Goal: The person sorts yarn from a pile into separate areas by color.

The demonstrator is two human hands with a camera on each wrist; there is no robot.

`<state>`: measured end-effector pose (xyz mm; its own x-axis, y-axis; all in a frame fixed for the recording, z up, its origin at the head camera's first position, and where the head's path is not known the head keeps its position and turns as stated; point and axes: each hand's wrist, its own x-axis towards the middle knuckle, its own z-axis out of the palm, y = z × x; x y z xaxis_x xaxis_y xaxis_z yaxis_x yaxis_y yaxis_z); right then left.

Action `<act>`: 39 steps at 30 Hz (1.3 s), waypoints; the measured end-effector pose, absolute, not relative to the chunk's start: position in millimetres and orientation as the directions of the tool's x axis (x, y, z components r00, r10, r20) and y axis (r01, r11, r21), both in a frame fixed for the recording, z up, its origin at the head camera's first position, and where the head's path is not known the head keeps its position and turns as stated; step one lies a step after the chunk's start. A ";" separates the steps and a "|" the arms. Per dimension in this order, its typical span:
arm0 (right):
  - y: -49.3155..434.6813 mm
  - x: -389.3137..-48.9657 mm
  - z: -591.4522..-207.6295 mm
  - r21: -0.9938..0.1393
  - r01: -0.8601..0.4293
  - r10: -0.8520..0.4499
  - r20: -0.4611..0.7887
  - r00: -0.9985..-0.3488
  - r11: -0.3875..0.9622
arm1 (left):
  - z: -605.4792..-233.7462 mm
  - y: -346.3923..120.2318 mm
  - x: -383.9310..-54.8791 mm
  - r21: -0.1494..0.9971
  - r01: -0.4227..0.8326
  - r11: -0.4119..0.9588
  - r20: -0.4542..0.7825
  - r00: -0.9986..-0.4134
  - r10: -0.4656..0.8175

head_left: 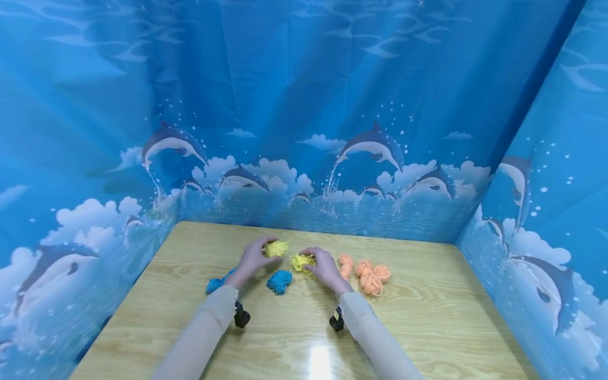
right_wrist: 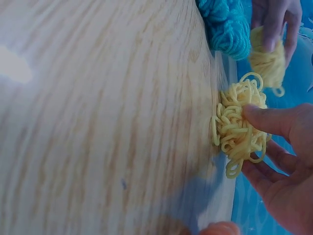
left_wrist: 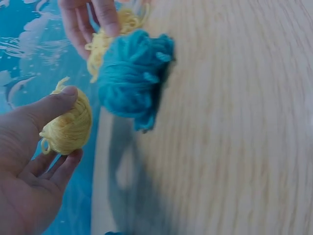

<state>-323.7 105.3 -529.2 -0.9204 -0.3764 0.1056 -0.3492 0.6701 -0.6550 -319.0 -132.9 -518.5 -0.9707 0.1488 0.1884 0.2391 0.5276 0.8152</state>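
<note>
Between thumb and fingers my left hand (head_left: 253, 259) holds a small yellow yarn ball (left_wrist: 71, 125), neatly wound and lifted off the table. My right hand (head_left: 326, 267) pinches a looser yellow yarn bundle (right_wrist: 239, 120) full of loops, close to the tabletop. A blue yarn ball (head_left: 279, 282) lies on the table between the two hands, touched by neither. Under the left wrist, another blue yarn bundle (head_left: 215, 285) is partly hidden by the arm.
Several peach yarn balls (head_left: 372, 284) lie right of my right hand, one of them (head_left: 345, 265) partly behind it. The wooden table (head_left: 427, 316) ends at a blue dolphin-print curtain (head_left: 304, 105) at the back and sides.
</note>
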 end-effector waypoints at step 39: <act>111.7 -309.5 -513.7 -0.676 -0.357 -0.319 0.187 -0.929 0.644 | -508.7 -125.5 -301.6 0.797 0.214 0.564 0.152 -0.976 0.156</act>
